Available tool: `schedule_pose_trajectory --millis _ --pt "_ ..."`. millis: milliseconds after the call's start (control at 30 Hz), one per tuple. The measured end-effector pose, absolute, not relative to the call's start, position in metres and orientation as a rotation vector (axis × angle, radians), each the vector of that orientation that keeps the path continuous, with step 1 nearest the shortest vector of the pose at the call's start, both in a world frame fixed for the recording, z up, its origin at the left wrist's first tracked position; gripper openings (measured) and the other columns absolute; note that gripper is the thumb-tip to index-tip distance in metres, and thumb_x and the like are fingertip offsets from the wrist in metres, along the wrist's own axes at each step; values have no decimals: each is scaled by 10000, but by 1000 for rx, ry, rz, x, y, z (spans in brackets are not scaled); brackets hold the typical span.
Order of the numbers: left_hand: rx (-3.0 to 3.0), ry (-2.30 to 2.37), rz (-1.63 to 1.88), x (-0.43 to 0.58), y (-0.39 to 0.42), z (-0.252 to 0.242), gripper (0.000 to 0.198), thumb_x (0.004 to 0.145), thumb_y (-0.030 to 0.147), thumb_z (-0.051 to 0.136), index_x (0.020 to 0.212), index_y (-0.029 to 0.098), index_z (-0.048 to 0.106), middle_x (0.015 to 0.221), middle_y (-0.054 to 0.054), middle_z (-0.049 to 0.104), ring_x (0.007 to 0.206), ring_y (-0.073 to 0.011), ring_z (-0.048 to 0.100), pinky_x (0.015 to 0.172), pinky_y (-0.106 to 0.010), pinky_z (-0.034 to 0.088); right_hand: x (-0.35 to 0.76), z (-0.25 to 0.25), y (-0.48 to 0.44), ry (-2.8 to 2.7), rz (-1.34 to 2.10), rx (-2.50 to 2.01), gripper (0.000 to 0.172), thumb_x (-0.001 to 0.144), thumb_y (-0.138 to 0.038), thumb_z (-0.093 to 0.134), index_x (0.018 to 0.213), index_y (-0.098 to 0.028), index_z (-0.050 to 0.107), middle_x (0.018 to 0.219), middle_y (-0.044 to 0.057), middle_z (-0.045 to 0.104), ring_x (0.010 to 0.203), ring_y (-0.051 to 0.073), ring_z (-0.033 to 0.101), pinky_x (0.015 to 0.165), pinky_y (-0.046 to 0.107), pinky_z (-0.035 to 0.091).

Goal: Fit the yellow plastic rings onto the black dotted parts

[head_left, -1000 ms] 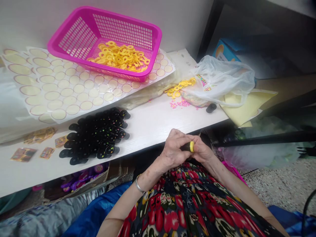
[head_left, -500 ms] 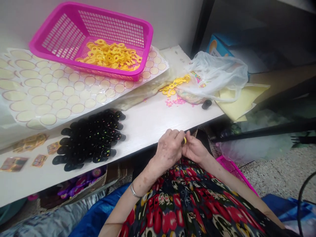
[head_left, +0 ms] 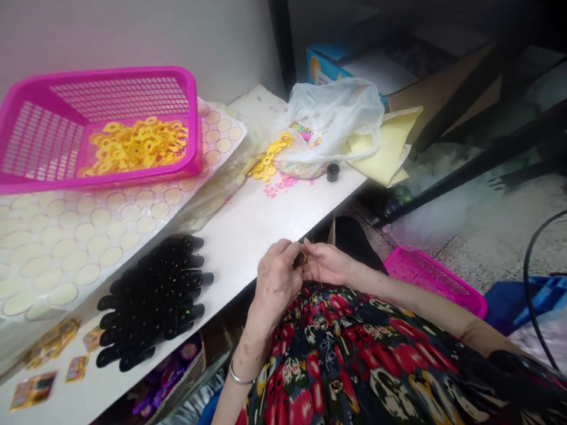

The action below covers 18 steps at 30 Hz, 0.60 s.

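Wearing a patterned garment (head_left: 336,366) and, on the left wrist, a silver bangle (head_left: 238,375). Holding both hands together in front of the body, just off the near edge of the table (head_left: 239,236). Pinching a small yellow-rimmed piece (head_left: 303,258) in the bent, narrowed fingers of the left hand (head_left: 275,277), hiding most of it. Touching or nearly touching that piece with the fingertips of the right hand (head_left: 326,264), palm half open; being unable to tell the right hand's share of the hold. Risking a drop to the lap or floor, through a shallow fingertip hold beyond the table's support.

Having, past the left forearm, a packed cluster of black pieces (head_left: 153,301) near the table's edge; risking a spill there through a careless swing of that arm.

Facing, farther off, loose pink bits (head_left: 283,183) and a lone black cylinder (head_left: 332,172) beside a white plastic bag (head_left: 354,112); risking scattered bits or a rolling cylinder through a tug on the bag.

Looking farthest toward a pink basket (head_left: 110,182) of yellow ring-ended pieces (head_left: 137,144), resting on sheets of pale circles (head_left: 66,248); risking a shifting basket through a pull on those sheets.
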<state>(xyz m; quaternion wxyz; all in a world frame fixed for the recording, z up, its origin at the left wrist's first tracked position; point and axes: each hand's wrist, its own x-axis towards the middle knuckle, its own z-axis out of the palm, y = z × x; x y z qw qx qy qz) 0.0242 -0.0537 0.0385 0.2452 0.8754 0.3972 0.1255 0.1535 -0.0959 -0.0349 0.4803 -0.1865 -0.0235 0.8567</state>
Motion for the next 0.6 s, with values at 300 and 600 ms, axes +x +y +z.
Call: schedule_pose_trajectory --millis 300,600 --pt "2193 1054 374 9 -43 37 309 639 249 685 941 209 631 1039 -69 570 884 -187 550 711 -299 467 167 -35 -101 -528 1941 -790 271 772 -312 609 990 -159 560 819 28 609 692 133 593 694 321 492" --pt "1961 2072 701 -30 83 -6 294 741 272 475 875 120 688 730 -61 644 728 -194 587 683 -289 434 167 -70 -81 -2234 785 -1936 310 691 -44 442 945 -95 612 943 174 623 896 276 570 726 353 424"
